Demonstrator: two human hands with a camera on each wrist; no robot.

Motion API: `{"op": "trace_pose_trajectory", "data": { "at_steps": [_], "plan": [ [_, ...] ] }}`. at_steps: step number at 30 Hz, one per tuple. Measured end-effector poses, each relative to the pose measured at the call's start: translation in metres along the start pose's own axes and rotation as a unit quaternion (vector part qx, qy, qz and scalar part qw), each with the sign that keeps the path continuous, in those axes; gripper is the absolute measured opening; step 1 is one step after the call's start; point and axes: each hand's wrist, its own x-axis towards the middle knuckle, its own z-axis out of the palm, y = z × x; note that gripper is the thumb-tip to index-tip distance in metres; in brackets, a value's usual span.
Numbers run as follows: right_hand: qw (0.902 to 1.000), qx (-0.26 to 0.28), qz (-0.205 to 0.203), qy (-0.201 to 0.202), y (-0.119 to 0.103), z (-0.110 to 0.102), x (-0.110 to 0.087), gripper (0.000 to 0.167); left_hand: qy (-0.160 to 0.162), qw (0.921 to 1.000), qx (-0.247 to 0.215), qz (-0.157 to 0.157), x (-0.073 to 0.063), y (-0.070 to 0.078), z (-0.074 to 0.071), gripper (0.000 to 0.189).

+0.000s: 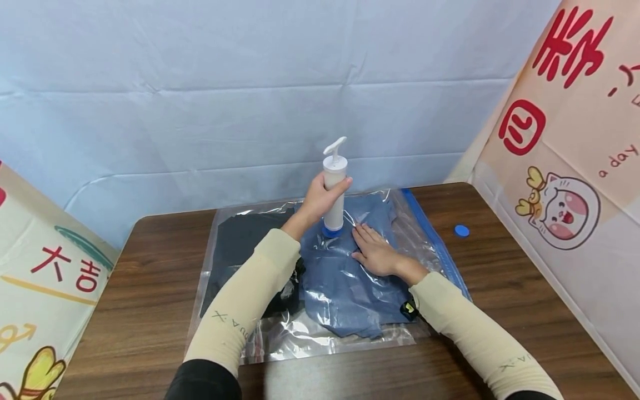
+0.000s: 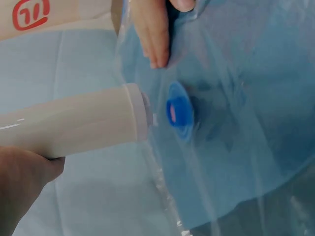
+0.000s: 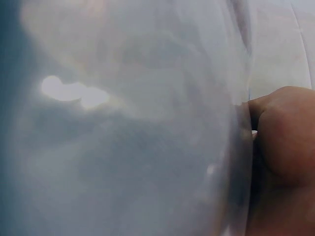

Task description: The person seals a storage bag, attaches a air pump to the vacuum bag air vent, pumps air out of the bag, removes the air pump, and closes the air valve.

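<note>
My left hand grips the white barrel of a hand pump, its T-shaped handle pointing up. In the left wrist view the pump's lower end stands a small gap away from the round blue valve of a clear vacuum storage bag. Folded blue clothing and dark clothing lie inside the bag. Just right of the valve, my right hand rests on the plastic with its fingers extended. Close-up bag film fills most of the right wrist view.
A blue cap lies on the brown wooden table, right of the bag's blue zip edge. Light blue cloth hangs behind the table, and printed panels stand at both sides.
</note>
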Motion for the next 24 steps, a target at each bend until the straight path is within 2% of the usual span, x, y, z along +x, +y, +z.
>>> {"op": "trace_pose_trajectory", "data": {
  "at_steps": [5,10,18,24],
  "plan": [
    [1.0000,-0.001,0.000,-0.001,0.001,0.002,0.001,0.065,-0.005,0.9998,0.015,-0.012,0.001,-0.009,0.008,0.048],
    [1.0000,-0.002,-0.009,0.000,0.003,0.004,0.002,0.066,-0.016,0.9987,0.042,-0.021,-0.001,-0.012,0.011,0.052],
    [1.0000,-0.008,-0.001,0.000,0.000,0.000,0.002,0.064,-0.030,0.9985,0.045,-0.007,-0.001,-0.015,0.009,0.050],
    [1.0000,-0.005,0.001,-0.007,0.000,0.001,0.002,0.064,-0.048,0.9977,0.047,-0.012,-0.001,-0.018,0.005,0.052]
  ]
}}
